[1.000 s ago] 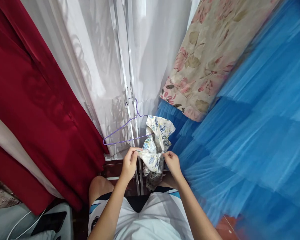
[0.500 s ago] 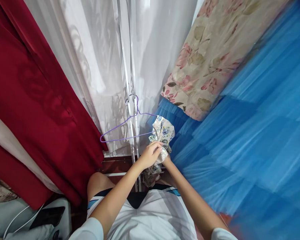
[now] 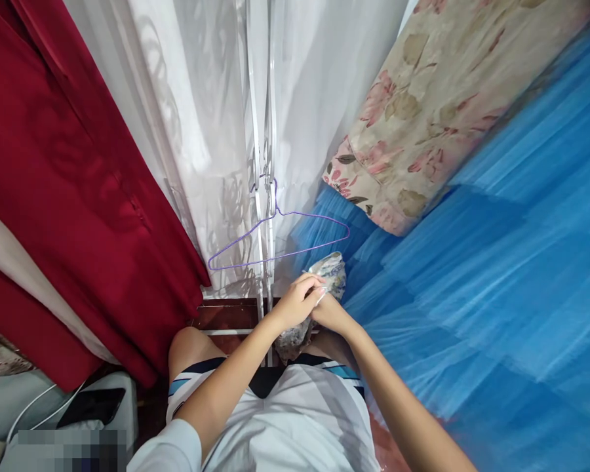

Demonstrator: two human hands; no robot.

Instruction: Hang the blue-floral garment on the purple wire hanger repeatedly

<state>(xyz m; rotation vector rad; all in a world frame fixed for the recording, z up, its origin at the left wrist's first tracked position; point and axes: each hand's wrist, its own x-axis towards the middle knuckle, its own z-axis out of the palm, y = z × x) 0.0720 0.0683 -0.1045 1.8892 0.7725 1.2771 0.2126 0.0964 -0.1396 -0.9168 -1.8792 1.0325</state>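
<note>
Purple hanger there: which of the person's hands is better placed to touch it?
Probably the left hand: in this view it appears nearer the hanger, while the right hand sits lower in the picture, its fingers mostly hidden behind the left. Both are at the floral cloth, though.

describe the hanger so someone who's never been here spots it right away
Between the red cloth at picture left and the blue tulle at right, find the upright white metal frame. The hanger crosses it just above the left hand in the picture. Its thin purple triangular outline sets it apart from the straight white frame.
</note>
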